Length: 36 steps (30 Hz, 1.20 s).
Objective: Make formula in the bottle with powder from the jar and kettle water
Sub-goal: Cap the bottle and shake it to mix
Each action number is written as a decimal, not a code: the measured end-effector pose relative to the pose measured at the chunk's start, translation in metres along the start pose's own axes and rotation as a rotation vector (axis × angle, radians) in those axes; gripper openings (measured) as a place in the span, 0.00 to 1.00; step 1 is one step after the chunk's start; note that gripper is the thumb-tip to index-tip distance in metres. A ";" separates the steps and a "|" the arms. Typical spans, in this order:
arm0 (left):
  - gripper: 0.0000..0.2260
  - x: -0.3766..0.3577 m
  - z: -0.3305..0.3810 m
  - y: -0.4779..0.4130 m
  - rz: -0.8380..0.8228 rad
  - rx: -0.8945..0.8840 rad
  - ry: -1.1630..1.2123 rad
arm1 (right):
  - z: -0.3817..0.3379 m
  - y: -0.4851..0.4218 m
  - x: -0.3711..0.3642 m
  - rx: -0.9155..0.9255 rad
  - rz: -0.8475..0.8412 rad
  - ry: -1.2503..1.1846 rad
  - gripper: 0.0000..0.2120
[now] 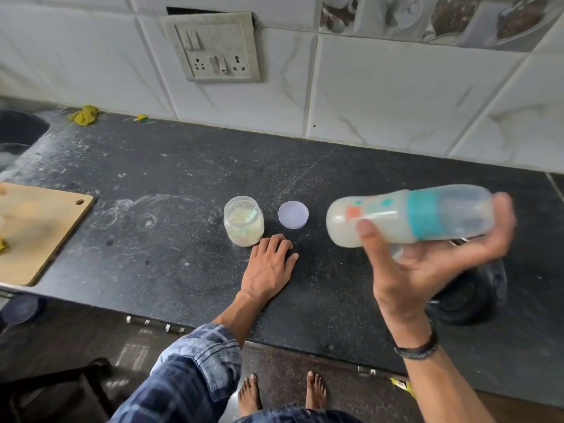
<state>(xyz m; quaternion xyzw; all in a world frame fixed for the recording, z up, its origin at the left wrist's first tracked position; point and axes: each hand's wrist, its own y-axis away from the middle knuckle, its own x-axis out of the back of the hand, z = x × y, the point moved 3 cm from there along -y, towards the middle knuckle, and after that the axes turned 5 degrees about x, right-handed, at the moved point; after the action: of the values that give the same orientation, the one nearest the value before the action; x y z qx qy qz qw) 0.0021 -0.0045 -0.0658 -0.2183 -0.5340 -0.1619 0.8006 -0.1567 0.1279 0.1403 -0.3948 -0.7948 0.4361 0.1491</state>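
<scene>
My right hand (427, 264) grips the baby bottle (406, 218) above the counter, holding it nearly on its side with its teal collar and clear cap pointing right. Cloudy white liquid fills the bottle, which looks motion-blurred. An open clear jar (243, 222) of pale powder stands left of it, with a light green scoop inside. Its lilac lid (293, 215) lies flat between jar and bottle. My left hand (270, 265) rests palm down on the dark counter, fingers spread, just in front of the jar. The black kettle (470, 288) sits mostly hidden under my right hand.
A wooden cutting board (36, 230) lies at the left counter edge, with a dark sink (18, 132) behind it. A yellow cloth scrap (85, 115) sits by the tiled wall below a switch panel (216, 47). White smears mark the counter (158, 184).
</scene>
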 end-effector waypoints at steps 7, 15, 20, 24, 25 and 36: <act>0.16 -0.002 -0.001 0.000 -0.006 -0.014 -0.020 | -0.008 0.007 -0.016 -0.133 -0.183 -0.024 0.49; 0.16 -0.004 -0.003 0.000 0.034 -0.027 0.019 | -0.007 0.017 -0.021 -0.162 -0.192 0.056 0.49; 0.13 -0.006 -0.004 0.000 0.034 -0.020 0.024 | 0.008 0.016 -0.006 -0.133 0.096 0.056 0.59; 0.13 -0.008 -0.004 0.001 0.047 -0.032 0.039 | -0.008 0.018 -0.021 -0.041 -0.125 0.058 0.48; 0.13 -0.007 -0.004 0.001 0.050 -0.028 0.032 | -0.011 0.015 -0.017 0.031 -0.080 0.043 0.47; 0.13 -0.004 -0.003 0.000 0.027 -0.024 0.024 | -0.009 0.005 -0.010 0.159 0.017 0.045 0.46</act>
<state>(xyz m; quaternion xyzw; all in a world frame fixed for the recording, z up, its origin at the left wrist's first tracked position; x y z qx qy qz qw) 0.0031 -0.0063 -0.0706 -0.2332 -0.5193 -0.1600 0.8064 -0.1421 0.1270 0.1427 -0.3983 -0.7507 0.4901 0.1940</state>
